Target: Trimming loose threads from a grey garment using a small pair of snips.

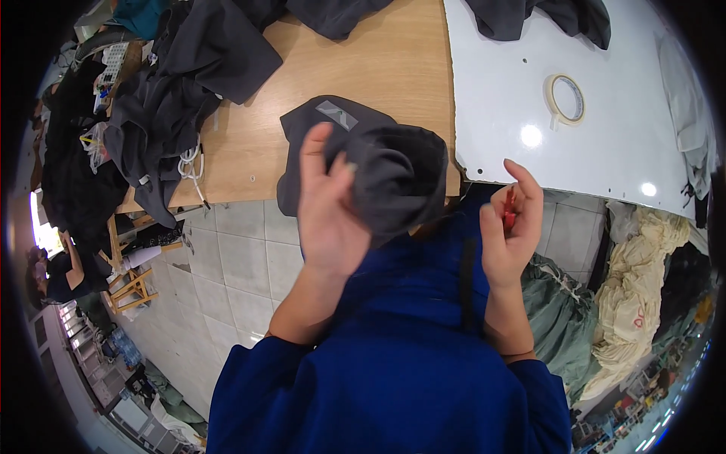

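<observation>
- A dark grey cloth piece (404,178) lies at the near edge of the wooden bench (401,68), close to its near right corner; its bunched, tube-like right part hangs over that edge.
- A grey patch with a pale stripe (336,115) sits on the cloth's flatter far part.
- The left hand (333,219) is in front of the cloth, palm showing, one finger raised and the others partly bent; blur and overlap leave it impossible to tell whether they have hold of it.
- The right hand (510,238) is near the near left corner of the white bench (491,113), apart from the cloth; its lower fingers curl round a small red tool (510,209), mostly hidden, while the index finger and thumb stand apart.
- A roll of masking tape (549,94) lies on the white bench, well in from its left edge.
- More dark grey garments (219,49) heap over the wooden bench's far left corner.
- A white cord (189,163) hangs by the near edge, toward the left.
- Below the white bench's near edge lies cream fabric (631,303), beside green fabric (560,318).
</observation>
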`<state>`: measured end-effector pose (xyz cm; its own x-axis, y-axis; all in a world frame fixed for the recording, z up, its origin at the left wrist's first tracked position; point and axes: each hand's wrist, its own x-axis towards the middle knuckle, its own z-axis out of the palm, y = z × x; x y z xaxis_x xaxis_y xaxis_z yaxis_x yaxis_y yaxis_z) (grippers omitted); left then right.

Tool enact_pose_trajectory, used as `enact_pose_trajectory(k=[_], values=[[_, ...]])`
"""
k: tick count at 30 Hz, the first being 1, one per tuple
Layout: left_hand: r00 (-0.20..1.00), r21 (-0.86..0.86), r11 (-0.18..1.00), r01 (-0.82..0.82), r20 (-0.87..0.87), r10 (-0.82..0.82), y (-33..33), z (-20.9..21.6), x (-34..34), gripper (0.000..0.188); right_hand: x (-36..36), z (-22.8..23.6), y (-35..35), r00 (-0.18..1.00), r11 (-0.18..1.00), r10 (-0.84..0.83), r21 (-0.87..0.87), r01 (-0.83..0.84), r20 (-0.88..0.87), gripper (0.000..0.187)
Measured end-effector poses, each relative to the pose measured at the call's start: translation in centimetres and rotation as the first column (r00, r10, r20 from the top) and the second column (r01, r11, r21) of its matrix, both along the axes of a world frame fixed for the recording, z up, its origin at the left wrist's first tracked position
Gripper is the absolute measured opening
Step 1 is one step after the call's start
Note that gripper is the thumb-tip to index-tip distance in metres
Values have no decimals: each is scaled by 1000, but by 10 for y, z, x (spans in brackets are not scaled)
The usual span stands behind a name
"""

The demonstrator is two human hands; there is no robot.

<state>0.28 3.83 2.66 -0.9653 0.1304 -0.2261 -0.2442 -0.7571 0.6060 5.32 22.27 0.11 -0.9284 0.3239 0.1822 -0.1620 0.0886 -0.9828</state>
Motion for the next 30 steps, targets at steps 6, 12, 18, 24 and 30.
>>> enact_pose_trajectory(k=[6,12,18,24,30], values=[[993,7,999,32,-116,-31,-49,-11,-9,40,-4,-10,11,958,983,77,-184,-26,275,22],[982,-101,985,139,-117,-151,-56,-15,2,28,-11,-11,-5,918,961,270,-137,-239,290,39],[989,-198,974,114,-66,-130,-41,-7,9,27,-23,-23,-7,897,733,433,544,-408,90,39],[981,-276,949,150,-78,-177,-35,-4,13,28,-11,-31,2,961,865,200,427,-264,190,23],[954,-960,277,46,-40,-296,-31,3,-14,48,2,-48,7,970,943,242,230,-239,17,23]])
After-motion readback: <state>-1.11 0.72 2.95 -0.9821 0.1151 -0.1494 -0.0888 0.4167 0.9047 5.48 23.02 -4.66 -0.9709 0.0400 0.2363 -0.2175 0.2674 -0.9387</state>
